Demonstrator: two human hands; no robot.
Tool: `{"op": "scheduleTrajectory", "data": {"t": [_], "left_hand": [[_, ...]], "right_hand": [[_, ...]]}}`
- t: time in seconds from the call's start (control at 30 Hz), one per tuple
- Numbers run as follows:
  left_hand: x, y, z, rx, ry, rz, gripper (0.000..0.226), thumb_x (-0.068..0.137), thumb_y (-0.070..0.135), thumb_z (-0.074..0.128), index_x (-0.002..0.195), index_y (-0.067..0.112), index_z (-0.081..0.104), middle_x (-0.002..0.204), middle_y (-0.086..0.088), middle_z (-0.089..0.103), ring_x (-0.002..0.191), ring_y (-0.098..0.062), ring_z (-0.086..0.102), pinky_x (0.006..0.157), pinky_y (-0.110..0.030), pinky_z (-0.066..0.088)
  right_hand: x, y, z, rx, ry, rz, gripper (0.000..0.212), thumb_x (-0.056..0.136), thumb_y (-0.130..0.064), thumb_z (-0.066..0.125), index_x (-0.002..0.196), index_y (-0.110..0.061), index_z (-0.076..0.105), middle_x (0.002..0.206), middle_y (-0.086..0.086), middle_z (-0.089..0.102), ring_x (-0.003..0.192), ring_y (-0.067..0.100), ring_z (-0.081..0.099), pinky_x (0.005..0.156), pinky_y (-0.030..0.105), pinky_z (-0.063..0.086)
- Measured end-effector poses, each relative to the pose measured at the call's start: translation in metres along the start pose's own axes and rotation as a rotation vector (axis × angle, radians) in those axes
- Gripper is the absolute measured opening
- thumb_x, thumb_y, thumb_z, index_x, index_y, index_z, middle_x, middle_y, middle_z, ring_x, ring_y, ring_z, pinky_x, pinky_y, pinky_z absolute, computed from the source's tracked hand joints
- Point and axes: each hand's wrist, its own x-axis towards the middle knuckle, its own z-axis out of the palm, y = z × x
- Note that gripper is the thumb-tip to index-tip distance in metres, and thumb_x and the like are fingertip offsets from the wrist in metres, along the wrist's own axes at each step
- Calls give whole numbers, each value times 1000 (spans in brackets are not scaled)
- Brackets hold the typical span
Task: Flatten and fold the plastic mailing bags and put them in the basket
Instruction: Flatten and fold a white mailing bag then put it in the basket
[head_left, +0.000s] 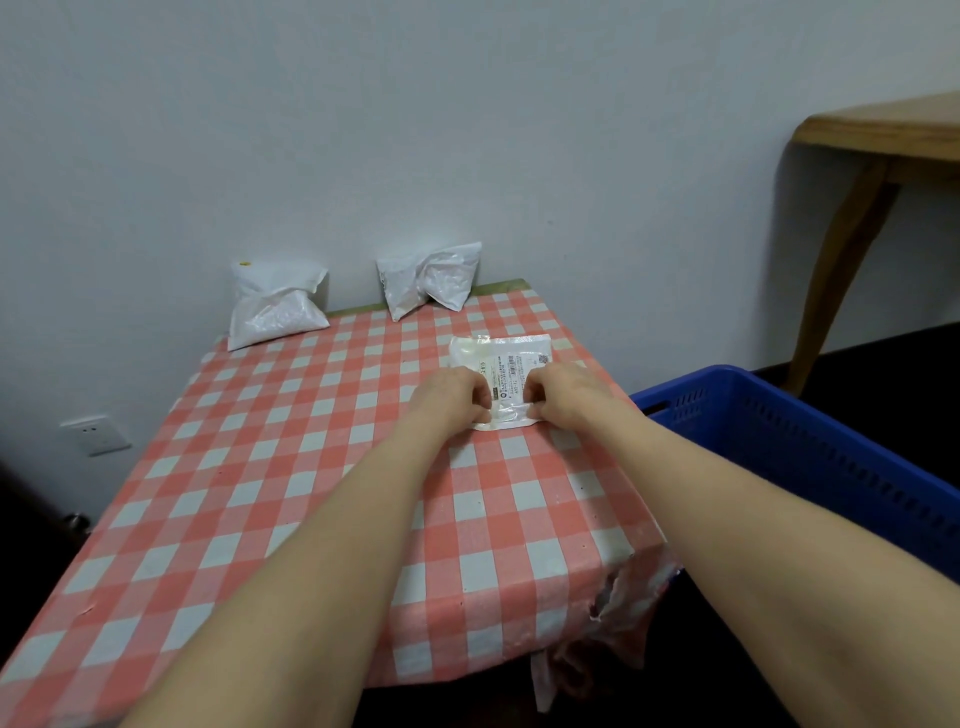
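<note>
Fold in progress: left hand (453, 396) and right hand (560, 391) are pinching the labelled mailing bag's (506, 366) near edge on the checked tablecloth (291, 467), needing even lifting and aligned corners before creasing.

Left of the labelled bag (501, 364) you have a wide stretch of bare checked worktop (291, 467) reaching to the near edge, where a grip can sweep freely. Beyond the labelled bag, a narrow strip of cloth lies open before the wall (467, 130). Two crumpled bags lean on that wall: the right crumpled bag (431, 280) near, the left crumpled bag (275, 306) well apart to the left. Right of the labelled bag the worktop ends close by, and the blue basket (779, 441) stands just past that edge, open on top. Your left grip (457, 397) and right grip (561, 392) pinch the labelled bag's near edge, blocking that side.
</note>
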Motion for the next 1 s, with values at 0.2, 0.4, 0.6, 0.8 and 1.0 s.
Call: {"op": "scheduleTrajectory", "data": {"t": [0.2,0.4,0.6,0.8,1.0], "left_hand": [[4,-1,-4,2,-46,-8,7,80,27,72,82,26,65,95,6,67,93,-15,60,75,-29,48],[11,1,-18,-26,120,1,19,92,27,59,109,21,64,114,3,61,104,-17,57,86,-33,48],[27,9,1,7,138,18,45,102,24,38,146,14,33,150,-3,33,136,-23,33,109,-36,32],[46,4,18,56,25,24,52,102,27,18,152,11,14,159,-7,14,147,-24,9,120,-41,12],[48,-3,31,125,-60,0,52,102,31,13,153,21,4,161,-3,3,148,-28,0,120,-45,9]], "right_hand": [[8,2,-2,37,-49,26,12,85,-26,67,98,-24,66,104,-6,65,99,17,60,82,31,50],[23,0,-11,96,115,52,32,93,-38,55,123,-28,59,132,-2,52,116,21,52,96,37,45],[36,-10,1,-11,38,-4,52,104,-31,29,152,-15,20,160,2,13,147,27,7,118,40,18],[53,-15,8,-68,-51,-22,56,104,-34,18,155,-15,5,163,0,-3,149,28,-10,121,43,3],[64,-3,18,-133,-87,-89,56,103,-32,17,155,-14,6,163,3,-1,149,28,-9,121,44,1]]}}
